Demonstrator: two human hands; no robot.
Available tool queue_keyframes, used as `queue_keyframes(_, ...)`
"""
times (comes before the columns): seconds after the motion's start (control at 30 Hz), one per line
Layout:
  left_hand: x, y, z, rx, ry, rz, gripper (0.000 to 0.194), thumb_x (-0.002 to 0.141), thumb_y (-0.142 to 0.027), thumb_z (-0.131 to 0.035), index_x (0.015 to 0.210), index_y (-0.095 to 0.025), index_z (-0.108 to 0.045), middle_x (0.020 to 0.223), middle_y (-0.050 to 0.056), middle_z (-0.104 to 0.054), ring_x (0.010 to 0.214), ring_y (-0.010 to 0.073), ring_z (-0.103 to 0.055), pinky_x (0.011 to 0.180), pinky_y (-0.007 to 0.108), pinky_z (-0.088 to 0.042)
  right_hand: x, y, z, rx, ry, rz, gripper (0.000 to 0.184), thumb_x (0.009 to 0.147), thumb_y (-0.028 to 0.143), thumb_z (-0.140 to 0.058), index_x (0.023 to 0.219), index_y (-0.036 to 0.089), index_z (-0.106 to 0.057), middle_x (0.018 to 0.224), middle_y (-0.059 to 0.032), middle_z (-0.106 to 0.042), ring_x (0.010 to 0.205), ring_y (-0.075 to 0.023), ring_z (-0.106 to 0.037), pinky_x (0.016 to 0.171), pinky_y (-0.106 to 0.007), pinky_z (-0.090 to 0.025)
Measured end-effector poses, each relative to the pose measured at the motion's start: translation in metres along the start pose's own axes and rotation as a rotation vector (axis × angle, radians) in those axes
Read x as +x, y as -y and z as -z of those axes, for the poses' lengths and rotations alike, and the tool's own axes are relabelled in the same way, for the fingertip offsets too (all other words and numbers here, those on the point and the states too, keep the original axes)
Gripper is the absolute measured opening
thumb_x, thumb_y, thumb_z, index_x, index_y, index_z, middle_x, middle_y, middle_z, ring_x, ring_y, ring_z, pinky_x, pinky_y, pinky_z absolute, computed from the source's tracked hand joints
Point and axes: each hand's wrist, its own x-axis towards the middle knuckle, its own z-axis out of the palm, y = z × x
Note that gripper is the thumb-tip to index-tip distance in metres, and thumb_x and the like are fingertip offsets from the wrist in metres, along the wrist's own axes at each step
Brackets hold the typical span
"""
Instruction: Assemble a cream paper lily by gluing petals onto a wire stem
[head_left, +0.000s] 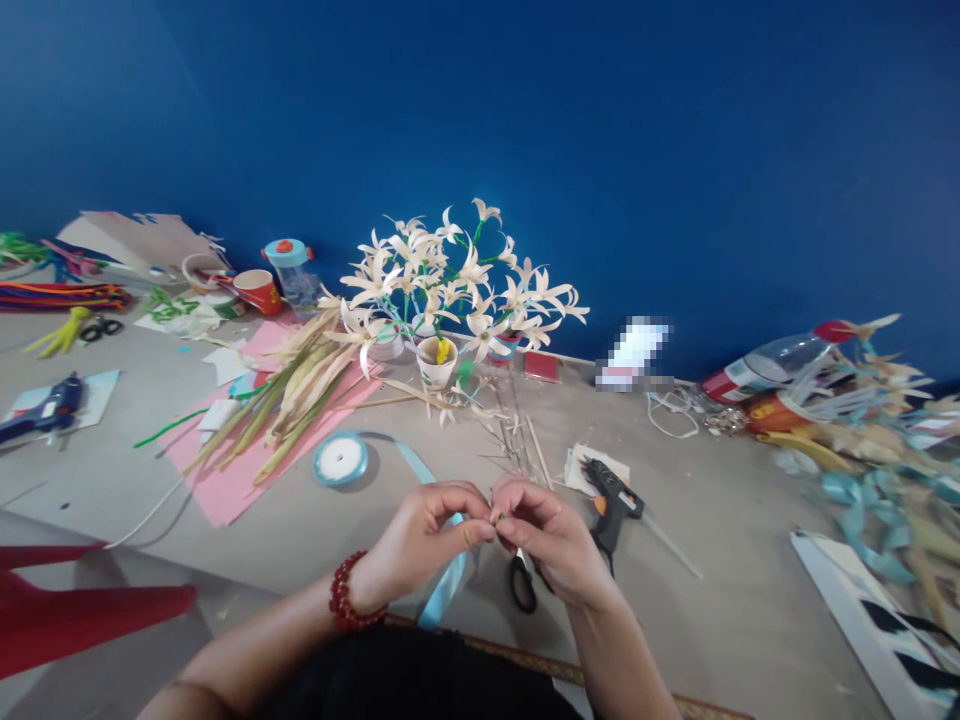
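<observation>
My left hand (427, 540) and my right hand (547, 535) meet fingertip to fingertip low in the middle, both pinching one small pale and green craft piece (497, 517). A red bead bracelet (343, 592) circles my left wrist. A light blue ribbon (450, 580) hangs below my left hand and runs back to its spool (340, 459). Black scissors (523, 583) lie under my right hand. A black and orange glue gun (611, 492) lies just right of my right hand.
A bouquet of cream paper flowers (450, 280) stands in small cups by the blue wall. Dried husk strips (292, 395) lie on pink paper (225, 480). A blue glue gun (45, 410) is far left, a plastic bottle (772, 365) and ribbon clutter on the right, a red chair (82, 610) lower left.
</observation>
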Motion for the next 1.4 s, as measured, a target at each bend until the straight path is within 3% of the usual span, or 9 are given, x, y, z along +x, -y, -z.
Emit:
queue_keyframes(0.2, -0.001, 0.001, 0.004, -0.159, 0.051, 0.116, 0.015, 0.087, -0.028, -0.066, 0.081, -0.015, -0.071, 0.082, 0.006, -0.069, 0.083, 0.0186, -0.063, 0.08, 0.03, -0.047, 0.001, -0.001, 0.0, 0.049, -0.032, 0.0, 0.018, 0.08, 0.033, -0.077, 0.078, 0.019, -0.066, 0.074, 0.0009, -0.056, 0.061, -0.01, -0.05, 0.055, -0.022, -0.036)
queue_keyframes(0.37, 0.0, -0.007, 0.004, 0.067, -0.064, -0.002, 0.015, 0.086, -0.029, -0.065, 0.084, -0.015, -0.073, 0.086, 0.007, -0.069, 0.084, 0.0185, -0.063, 0.081, 0.029, -0.046, 0.003, 0.001, -0.003, 0.049, -0.098, -0.008, 0.023, 0.076, 0.036, -0.08, 0.075, 0.018, -0.065, 0.074, 0.001, -0.054, 0.057, -0.0088, -0.044, 0.052, -0.022, -0.034)
queue_keyframes(0.47, 0.003, -0.01, 0.002, 0.108, -0.079, 0.025, 0.015, 0.084, -0.029, -0.068, 0.078, -0.015, -0.071, 0.081, 0.006, -0.07, 0.081, 0.0189, -0.063, 0.081, 0.03, -0.046, 0.004, 0.001, -0.005, 0.047, -0.118, -0.006, 0.025, 0.076, 0.037, -0.079, 0.074, 0.018, -0.064, 0.072, 0.0013, -0.053, 0.057, -0.0089, -0.043, 0.052, -0.022, -0.034)
queue_keyframes(0.67, 0.007, 0.001, 0.0, -0.368, 0.033, 0.268, 0.02, 0.074, -0.032, -0.078, 0.077, -0.015, -0.069, 0.075, 0.004, -0.07, 0.079, 0.0188, -0.065, 0.08, 0.031, -0.047, 0.003, -0.002, -0.007, 0.06, -0.11, -0.013, 0.027, 0.075, 0.04, -0.08, 0.075, 0.018, -0.064, 0.07, 0.0012, -0.054, 0.058, -0.0099, -0.044, 0.053, -0.022, -0.034)
queue_keyframes(0.93, 0.008, 0.01, 0.002, -0.705, 0.102, 0.413, 0.014, 0.073, -0.022, -0.08, 0.077, -0.013, -0.07, 0.07, 0.003, -0.069, 0.07, 0.0142, -0.065, 0.08, 0.029, -0.047, 0.002, -0.003, -0.008, 0.099, -0.087, -0.077, 0.029, 0.075, 0.04, -0.08, 0.076, 0.019, -0.061, 0.065, 0.0023, -0.057, 0.055, -0.0099, -0.051, 0.05, -0.021, -0.03)
queue_keyframes(1.07, 0.007, 0.011, -0.001, -0.757, 0.124, 0.444, 0.013, 0.075, -0.023, -0.078, 0.075, -0.012, -0.07, 0.063, 0.004, -0.068, 0.062, 0.0124, -0.062, 0.073, 0.026, -0.046, 0.002, -0.005, -0.007, 0.079, -0.081, -0.078, 0.03, 0.076, 0.042, -0.079, 0.076, 0.019, -0.059, 0.064, 0.0028, -0.056, 0.05, -0.0095, -0.049, 0.049, -0.023, -0.028)
queue_keyframes(1.2, 0.006, 0.013, -0.006, -0.748, 0.028, 0.425, 0.016, 0.071, -0.023, -0.081, 0.071, -0.013, -0.068, 0.06, 0.003, -0.067, 0.058, 0.011, -0.059, 0.066, 0.023, -0.043, 0.003, -0.008, -0.003, 0.049, -0.123, -0.045, 0.027, 0.074, 0.04, -0.081, 0.076, 0.019, -0.064, 0.065, 0.003, -0.053, 0.051, -0.0078, -0.041, 0.048, -0.022, -0.025)
queue_keyframes(1.3, 0.006, 0.015, -0.007, -0.726, -0.002, 0.393, 0.016, 0.073, -0.025, -0.079, 0.071, -0.013, -0.068, 0.06, 0.003, -0.065, 0.058, 0.0111, -0.058, 0.065, 0.023, -0.041, 0.001, -0.009, 0.002, 0.055, -0.126, -0.056, 0.032, 0.072, 0.04, -0.082, 0.094, 0.021, -0.069, 0.07, 0.0024, -0.055, 0.051, -0.0064, -0.036, 0.046, -0.02, -0.023)
queue_keyframes(1.4, 0.005, 0.013, -0.005, -0.672, -0.034, 0.376, 0.017, 0.073, -0.027, -0.079, 0.071, -0.014, -0.068, 0.061, 0.003, -0.065, 0.058, 0.012, -0.057, 0.064, 0.025, -0.041, -0.005, -0.012, 0.006, -0.04, -0.195, -0.033, 0.039, 0.076, 0.044, -0.078, 0.108, 0.023, -0.069, 0.082, -0.0012, -0.058, 0.053, -0.0076, -0.039, 0.045, -0.02, -0.028)
